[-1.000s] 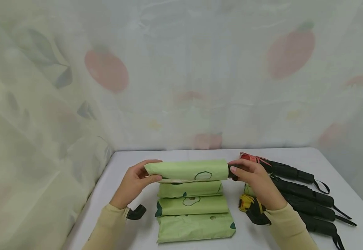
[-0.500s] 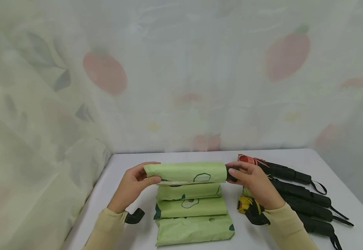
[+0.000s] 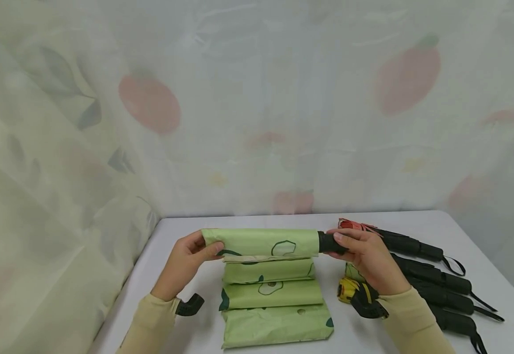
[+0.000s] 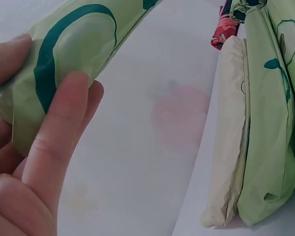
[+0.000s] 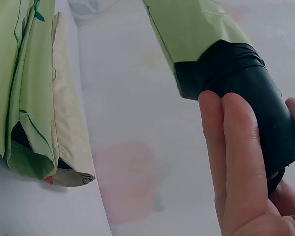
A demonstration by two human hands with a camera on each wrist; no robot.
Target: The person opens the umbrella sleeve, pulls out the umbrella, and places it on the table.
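Above the table, my left hand (image 3: 186, 260) pinches the far-left end of a light green umbrella sleeve (image 3: 257, 242) with avocado outlines. From its right end sticks a black umbrella (image 3: 329, 243), whose handle end my right hand (image 3: 365, 258) grips between thumb and fingers. In the right wrist view the umbrella's black case (image 5: 250, 93) shows bare below the sleeve's edge; the part inside the sleeve is hidden. Under the held one, several flat green sleeves (image 3: 278, 324) lie in a row, with a cream sleeve (image 4: 226, 147) at the back of them.
On the right of the white table (image 3: 186, 334) lie several folded umbrellas with black handles and wrist straps (image 3: 453, 265). One has red fabric (image 3: 356, 225), another yellow (image 3: 349, 289). Printed curtains (image 3: 261, 108) hang behind and at the left.
My right hand has shifted a little to the right with the umbrella, and more of its black end shows outside the sleeve. The left hand keeps its hold, shifting slightly left.
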